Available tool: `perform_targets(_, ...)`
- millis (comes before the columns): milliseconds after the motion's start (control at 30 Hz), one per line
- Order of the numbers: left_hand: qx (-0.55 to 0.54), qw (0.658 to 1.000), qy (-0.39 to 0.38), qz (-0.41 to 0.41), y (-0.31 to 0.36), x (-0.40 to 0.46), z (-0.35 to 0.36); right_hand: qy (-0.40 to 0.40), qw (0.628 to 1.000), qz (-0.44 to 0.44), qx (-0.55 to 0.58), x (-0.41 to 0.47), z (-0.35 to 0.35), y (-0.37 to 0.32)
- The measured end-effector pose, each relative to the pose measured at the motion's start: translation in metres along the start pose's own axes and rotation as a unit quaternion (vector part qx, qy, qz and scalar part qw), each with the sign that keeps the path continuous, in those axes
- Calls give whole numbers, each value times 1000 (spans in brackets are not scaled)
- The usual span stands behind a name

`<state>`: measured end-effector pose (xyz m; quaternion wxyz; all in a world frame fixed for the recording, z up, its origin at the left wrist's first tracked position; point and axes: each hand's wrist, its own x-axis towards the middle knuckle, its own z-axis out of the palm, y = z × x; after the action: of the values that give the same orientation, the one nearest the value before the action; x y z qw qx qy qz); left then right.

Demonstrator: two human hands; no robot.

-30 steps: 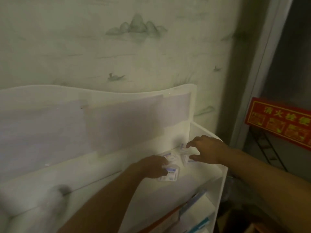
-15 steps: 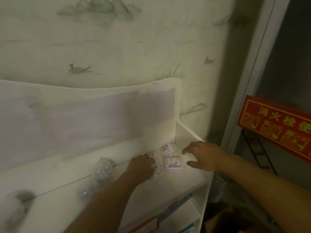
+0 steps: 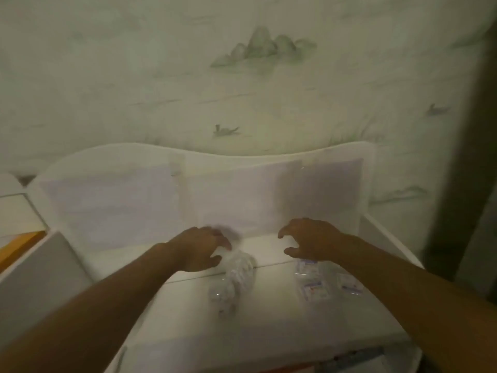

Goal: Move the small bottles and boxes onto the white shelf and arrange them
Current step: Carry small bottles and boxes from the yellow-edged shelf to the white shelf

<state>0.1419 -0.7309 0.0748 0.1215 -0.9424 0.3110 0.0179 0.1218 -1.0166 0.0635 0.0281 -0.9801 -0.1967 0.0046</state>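
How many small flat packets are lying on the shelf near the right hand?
3, though blur makes this uncertain. One packet lies partly under the right hand, one just nearer the camera, one further right on the white shelf. The forearm may hide more.

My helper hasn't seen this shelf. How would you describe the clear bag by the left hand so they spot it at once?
Find the white shelf against the painted wall. On its top, just right of the left hand, lies a clear plastic bag stuffed with small white pieces. Unlike the flat blue-printed packets near the right hand, it is long, lumpy and unprinted.
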Motion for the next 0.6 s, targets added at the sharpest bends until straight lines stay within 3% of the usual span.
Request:
perform_targets(267, 35, 991, -38, -125, -93, -146, -19, 26, 996, -86, 6, 49, -25, -118)
perform_targets(600, -35, 968, 21, -249, -203, -340, -20, 36, 990, -135, 2, 79, -68, -317)
